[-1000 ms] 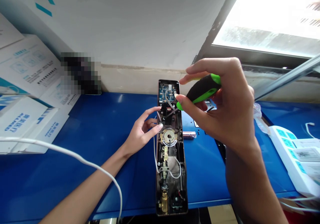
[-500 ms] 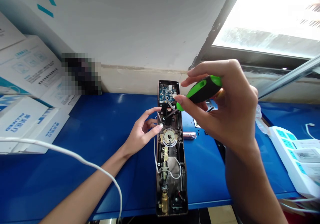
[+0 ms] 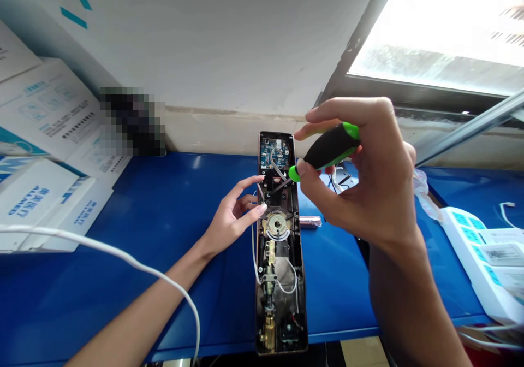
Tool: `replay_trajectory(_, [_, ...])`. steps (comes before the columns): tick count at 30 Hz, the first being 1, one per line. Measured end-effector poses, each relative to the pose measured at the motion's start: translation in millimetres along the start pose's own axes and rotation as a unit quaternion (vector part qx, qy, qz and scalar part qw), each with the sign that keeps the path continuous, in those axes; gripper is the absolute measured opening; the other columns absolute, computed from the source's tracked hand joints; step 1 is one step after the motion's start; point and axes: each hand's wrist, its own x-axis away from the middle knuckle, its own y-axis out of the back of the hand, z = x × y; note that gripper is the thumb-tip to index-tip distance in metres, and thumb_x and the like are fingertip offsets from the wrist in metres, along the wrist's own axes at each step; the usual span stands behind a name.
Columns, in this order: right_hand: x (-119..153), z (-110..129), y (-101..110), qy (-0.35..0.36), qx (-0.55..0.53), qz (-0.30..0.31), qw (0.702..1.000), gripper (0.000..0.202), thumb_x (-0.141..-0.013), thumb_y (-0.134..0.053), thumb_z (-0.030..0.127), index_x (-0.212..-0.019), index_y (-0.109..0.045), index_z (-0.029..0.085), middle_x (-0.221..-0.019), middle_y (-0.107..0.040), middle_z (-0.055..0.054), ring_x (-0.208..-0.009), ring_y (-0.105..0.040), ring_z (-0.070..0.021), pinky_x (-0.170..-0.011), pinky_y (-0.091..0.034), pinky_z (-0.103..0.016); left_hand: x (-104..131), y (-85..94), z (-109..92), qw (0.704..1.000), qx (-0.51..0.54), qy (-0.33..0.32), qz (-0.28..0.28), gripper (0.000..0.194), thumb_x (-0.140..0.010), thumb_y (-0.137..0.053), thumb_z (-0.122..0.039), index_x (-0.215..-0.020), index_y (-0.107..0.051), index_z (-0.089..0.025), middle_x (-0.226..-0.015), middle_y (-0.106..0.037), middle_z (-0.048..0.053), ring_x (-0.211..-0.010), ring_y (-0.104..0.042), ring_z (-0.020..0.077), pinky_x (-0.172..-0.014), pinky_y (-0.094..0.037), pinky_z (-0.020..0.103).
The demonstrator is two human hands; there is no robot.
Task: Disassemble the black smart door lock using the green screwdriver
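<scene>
Electronic lock housing (image 3: 282, 249) lies on the blue bench (image 3: 331, 285), centre to lower centre of the frame. Against its left rim, the loosely spread left hand (image 3: 231, 208) rests fingertips; rightward, the right hand (image 3: 374, 176) clasps a green-and-black screwdriver (image 3: 331, 146) angled into it.

Screwdriver handle (image 3: 329, 147): black with bright green. Electronics housing (image 3: 281, 308): black inside, with blue circuit board (image 3: 268, 151), brass-coloured fitting (image 3: 269, 332). Table (image 3: 184, 187): blue; power strip (image 3: 470, 274): white with light-blue sockets (image 3: 460, 219); ALLMED carton (image 3: 57, 208): white, blue lettering (image 3: 30, 201)
</scene>
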Motion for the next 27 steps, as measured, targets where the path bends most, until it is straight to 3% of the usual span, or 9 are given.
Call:
replay_trajectory(4, [0.9,-0.5,0.9,-0.006,0.033,-0.011,0.999,0.044,-0.082,-0.072,0.015,-0.119,-0.058,0.034,-0.108,-0.071,0.003,-0.06,-0.056,-0.0117,-0.053,-0.051,-0.033,-0.2,0.1,0.8,1.0,0.022,0.004,0.005,0.052,-0.094,-0.07,-0.031,-0.143,-0.053,-0.03,-0.092,-0.064,0.002,-0.078,-0.058,0.0151,-0.077,-0.053,0.031])
replay_trajectory(13, [0.0,1.2,-1.2,-0.019,-0.016,-0.007,1.0,0.058,-0.073,-0.071,0.009,-0.121,-0.059,0.038,-0.115,-0.069,0.0,-0.079,-0.067,-0.0219,-0.059,-0.054,-0.038,-0.1,0.2,0.9,1.0,0.005,0.002,0.001,0.052,-0.094,-0.07,-0.031,-0.144,-0.054,-0.03,-0.09,-0.064,0.001,-0.076,-0.058,0.0153,-0.076,-0.053,0.031])
replay_trajectory(19, [-0.5,2.3,2.1,-0.02,0.005,0.009,1.0,0.046,-0.081,-0.073,0.015,-0.118,-0.058,0.038,-0.11,-0.069,0.002,-0.068,-0.062,-0.0167,-0.057,-0.053,-0.037,-0.4,0.3,1.9,1.0,0.015,-0.001,0.001,0.052,-0.094,-0.07,-0.031,-0.143,-0.054,-0.03,-0.094,-0.067,0.002,-0.08,-0.062,0.0163,-0.079,-0.055,0.032])
replay_trajectory(23, [0.2,1.9,2.5,-0.018,-0.004,0.01,1.0,0.046,-0.083,-0.071,0.012,-0.119,-0.058,0.036,-0.111,-0.069,0.001,-0.075,-0.066,-0.018,-0.057,-0.053,-0.037,0.0,0.4,1.1,1.0,0.016,0.004,0.005,0.052,-0.094,-0.07,-0.031,-0.143,-0.053,-0.03,-0.092,-0.066,0.001,-0.079,-0.061,0.0154,-0.079,-0.056,0.031])
replay_trajectory(27, [0.2,1.2,0.4,-0.023,-0.024,0.001,0.999,0.057,-0.076,-0.069,0.006,-0.122,-0.059,0.038,-0.115,-0.069,0.001,-0.087,-0.07,-0.0222,-0.07,-0.059,-0.041,0.2,-0.2,-0.3,1.0,-0.028,-0.007,-0.005,0.052,-0.095,-0.069,-0.033,-0.144,-0.054,-0.029,-0.115,-0.068,0.007,-0.091,-0.066,0.019,-0.09,-0.057,0.038])
